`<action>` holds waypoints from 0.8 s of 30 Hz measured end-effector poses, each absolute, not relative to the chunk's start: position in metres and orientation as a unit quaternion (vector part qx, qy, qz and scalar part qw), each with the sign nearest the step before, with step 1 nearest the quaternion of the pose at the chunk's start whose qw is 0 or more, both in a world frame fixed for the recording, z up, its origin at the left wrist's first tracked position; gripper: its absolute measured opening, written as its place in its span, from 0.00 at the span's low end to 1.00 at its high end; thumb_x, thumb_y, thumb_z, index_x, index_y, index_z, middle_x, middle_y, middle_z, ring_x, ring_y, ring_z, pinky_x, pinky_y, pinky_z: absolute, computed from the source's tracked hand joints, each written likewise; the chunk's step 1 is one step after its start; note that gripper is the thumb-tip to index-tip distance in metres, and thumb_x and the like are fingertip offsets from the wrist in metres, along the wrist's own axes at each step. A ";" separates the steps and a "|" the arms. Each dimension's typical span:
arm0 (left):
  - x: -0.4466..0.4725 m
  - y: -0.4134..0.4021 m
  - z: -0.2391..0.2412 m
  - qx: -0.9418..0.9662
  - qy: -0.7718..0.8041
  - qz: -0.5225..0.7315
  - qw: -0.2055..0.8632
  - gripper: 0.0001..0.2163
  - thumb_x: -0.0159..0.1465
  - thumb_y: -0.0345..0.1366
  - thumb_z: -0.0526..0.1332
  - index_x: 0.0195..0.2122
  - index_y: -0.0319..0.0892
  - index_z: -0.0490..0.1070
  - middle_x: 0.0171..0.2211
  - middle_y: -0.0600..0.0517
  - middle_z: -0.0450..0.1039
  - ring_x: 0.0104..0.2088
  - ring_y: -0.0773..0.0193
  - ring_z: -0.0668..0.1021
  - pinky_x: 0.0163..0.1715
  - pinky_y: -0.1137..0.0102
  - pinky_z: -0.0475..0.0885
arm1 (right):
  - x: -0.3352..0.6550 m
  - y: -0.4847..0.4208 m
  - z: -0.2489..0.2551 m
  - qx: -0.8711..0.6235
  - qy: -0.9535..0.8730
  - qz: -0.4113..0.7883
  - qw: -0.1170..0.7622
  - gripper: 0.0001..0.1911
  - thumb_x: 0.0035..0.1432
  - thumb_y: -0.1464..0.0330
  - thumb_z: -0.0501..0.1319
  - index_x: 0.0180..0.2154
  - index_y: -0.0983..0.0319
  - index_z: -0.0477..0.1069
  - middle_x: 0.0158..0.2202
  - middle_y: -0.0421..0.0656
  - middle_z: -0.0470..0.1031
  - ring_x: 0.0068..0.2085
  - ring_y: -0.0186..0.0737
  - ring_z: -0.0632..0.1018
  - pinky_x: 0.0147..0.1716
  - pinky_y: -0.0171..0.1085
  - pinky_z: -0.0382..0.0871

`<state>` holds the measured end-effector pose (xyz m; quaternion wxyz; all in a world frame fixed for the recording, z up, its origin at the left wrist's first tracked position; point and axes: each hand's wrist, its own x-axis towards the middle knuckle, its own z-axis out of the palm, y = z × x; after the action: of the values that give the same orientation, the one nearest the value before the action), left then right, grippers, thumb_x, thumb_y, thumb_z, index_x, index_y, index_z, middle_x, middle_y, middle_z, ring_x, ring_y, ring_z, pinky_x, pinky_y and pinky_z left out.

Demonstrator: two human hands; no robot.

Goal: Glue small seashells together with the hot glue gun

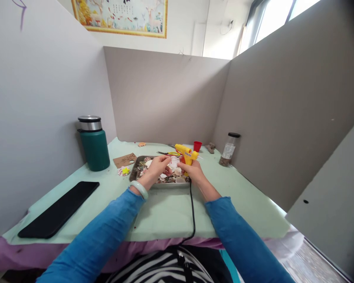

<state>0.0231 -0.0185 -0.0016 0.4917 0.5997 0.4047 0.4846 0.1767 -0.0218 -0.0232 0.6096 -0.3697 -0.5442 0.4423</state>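
A yellow hot glue gun (183, 151) is gripped in my right hand (192, 171), with its nozzle pointing to the left and away from me. Its black cord (192, 212) runs down over the table's front edge. Just left of the gun, my left hand (157, 169) is held over the tray with its fingers bent together; anything between the fingertips is too small to make out. Beneath both hands lies a metal tray (171, 185) filled with assorted seashells (179, 179), partly covered by the hands.
To the left stand a green bottle (94, 150), a black phone-like slab (59, 210), a brown card (124, 160) and a flower-like shell piece (124, 171). Behind the tray are pliers (173, 153) and a red cup (197, 146). A jar (228, 149) stands right. Partitions enclose the table.
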 end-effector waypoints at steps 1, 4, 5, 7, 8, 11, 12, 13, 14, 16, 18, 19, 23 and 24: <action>0.023 -0.019 -0.001 0.600 0.405 0.480 0.496 0.10 0.60 0.40 0.59 0.36 0.38 0.67 0.17 0.55 0.68 0.16 0.69 0.73 0.17 0.76 0.68 | 0.177 -0.022 -0.023 -0.369 -0.547 0.441 0.608 0.17 0.40 0.65 0.68 0.34 0.63 0.69 0.18 0.33 0.64 0.18 0.29 0.64 0.18 0.32 0.62; 0.023 -0.019 0.000 0.601 0.412 0.472 0.496 0.11 0.60 0.42 0.59 0.35 0.37 0.68 0.15 0.55 0.68 0.15 0.68 0.73 0.17 0.75 0.69 | 0.177 -0.021 -0.024 -0.365 -0.545 0.428 0.622 0.18 0.42 0.63 0.67 0.36 0.63 0.68 0.17 0.33 0.64 0.18 0.29 0.64 0.18 0.32 0.62; 0.023 -0.019 0.000 0.603 0.410 0.469 0.497 0.12 0.59 0.42 0.60 0.35 0.37 0.68 0.15 0.54 0.68 0.15 0.67 0.73 0.17 0.76 0.69 | 0.177 -0.021 -0.024 -0.362 -0.543 0.424 0.628 0.18 0.42 0.63 0.67 0.36 0.64 0.68 0.17 0.33 0.64 0.18 0.29 0.64 0.17 0.32 0.62; 0.022 -0.018 -0.001 0.611 0.404 0.463 0.500 0.13 0.58 0.43 0.61 0.34 0.36 0.68 0.15 0.54 0.69 0.16 0.67 0.74 0.18 0.76 0.69 | 0.177 -0.020 -0.025 -0.357 -0.539 0.422 0.636 0.19 0.41 0.64 0.67 0.36 0.64 0.68 0.19 0.33 0.65 0.18 0.29 0.64 0.17 0.32 0.61; 0.022 -0.017 -0.002 0.615 0.399 0.460 0.501 0.13 0.58 0.43 0.61 0.34 0.36 0.68 0.15 0.53 0.69 0.16 0.67 0.74 0.18 0.76 0.69 | 0.177 -0.020 -0.025 -0.356 -0.538 0.423 0.637 0.19 0.41 0.65 0.68 0.36 0.63 0.68 0.20 0.33 0.66 0.19 0.29 0.65 0.17 0.32 0.61; 0.020 -0.015 -0.006 0.619 0.383 0.455 0.513 0.14 0.58 0.44 0.62 0.36 0.36 0.69 0.16 0.53 0.69 0.17 0.67 0.75 0.19 0.75 0.70 | 0.176 -0.020 -0.025 -0.360 -0.534 0.426 0.635 0.18 0.40 0.65 0.67 0.35 0.63 0.68 0.20 0.33 0.65 0.19 0.29 0.65 0.17 0.32 0.61; 0.019 -0.015 -0.007 0.618 0.375 0.456 0.520 0.15 0.57 0.44 0.63 0.36 0.36 0.69 0.17 0.53 0.70 0.18 0.67 0.75 0.19 0.75 0.70 | 0.176 -0.020 -0.025 -0.362 -0.533 0.426 0.635 0.18 0.40 0.64 0.67 0.35 0.62 0.68 0.20 0.33 0.65 0.19 0.29 0.65 0.17 0.32 0.61; 0.018 -0.014 -0.008 0.616 0.365 0.457 0.528 0.16 0.55 0.44 0.64 0.36 0.36 0.69 0.18 0.53 0.71 0.18 0.68 0.75 0.20 0.75 0.70 | 0.176 -0.020 -0.024 -0.365 -0.533 0.426 0.633 0.18 0.40 0.64 0.67 0.35 0.62 0.69 0.20 0.33 0.65 0.19 0.29 0.65 0.17 0.32 0.61; 0.018 -0.013 -0.009 0.613 0.356 0.460 0.534 0.17 0.53 0.44 0.66 0.37 0.36 0.69 0.20 0.53 0.71 0.19 0.68 0.75 0.20 0.75 0.71 | 0.176 -0.020 -0.024 -0.368 -0.533 0.426 0.632 0.18 0.40 0.64 0.67 0.35 0.62 0.69 0.19 0.33 0.65 0.19 0.29 0.64 0.18 0.32 0.61; 0.017 -0.013 -0.011 0.607 0.342 0.466 0.545 0.18 0.51 0.43 0.68 0.37 0.37 0.70 0.23 0.53 0.72 0.20 0.69 0.75 0.21 0.75 0.71 | 0.177 -0.021 -0.024 -0.373 -0.536 0.426 0.627 0.18 0.41 0.63 0.67 0.35 0.62 0.69 0.19 0.34 0.65 0.19 0.30 0.65 0.18 0.32 0.62; 0.017 -0.012 -0.011 0.600 0.340 0.470 0.551 0.18 0.50 0.43 0.68 0.37 0.36 0.70 0.23 0.53 0.72 0.20 0.70 0.75 0.20 0.75 0.70 | 0.177 -0.021 -0.024 -0.374 -0.542 0.426 0.621 0.17 0.41 0.63 0.67 0.35 0.62 0.69 0.18 0.34 0.64 0.19 0.30 0.65 0.18 0.32 0.62; 0.017 -0.013 -0.011 0.598 0.343 0.472 0.549 0.18 0.51 0.43 0.68 0.37 0.36 0.70 0.23 0.53 0.72 0.19 0.70 0.74 0.20 0.76 0.70 | 0.178 -0.021 -0.025 -0.373 -0.545 0.427 0.618 0.17 0.41 0.63 0.67 0.35 0.62 0.69 0.17 0.34 0.64 0.18 0.30 0.65 0.18 0.32 0.62; 0.018 -0.014 -0.010 0.602 0.362 0.481 0.525 0.16 0.52 0.44 0.66 0.34 0.35 0.71 0.18 0.54 0.70 0.17 0.71 0.72 0.18 0.78 0.66 | 0.178 -0.020 -0.026 -0.370 -0.551 0.429 0.613 0.17 0.42 0.62 0.67 0.34 0.62 0.69 0.17 0.34 0.64 0.18 0.30 0.65 0.18 0.32 0.61; 0.018 -0.014 -0.010 0.603 0.367 0.480 0.520 0.16 0.52 0.45 0.66 0.34 0.35 0.71 0.16 0.54 0.69 0.16 0.71 0.72 0.17 0.78 0.66 | 0.177 -0.020 -0.026 -0.371 -0.550 0.427 0.614 0.17 0.42 0.62 0.67 0.35 0.62 0.69 0.17 0.34 0.65 0.18 0.30 0.65 0.18 0.32 0.61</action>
<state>0.0184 -0.0142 -0.0103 0.5197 0.6035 0.3673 0.4804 0.1773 -0.0204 -0.0261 0.6145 -0.3706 -0.5502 0.4270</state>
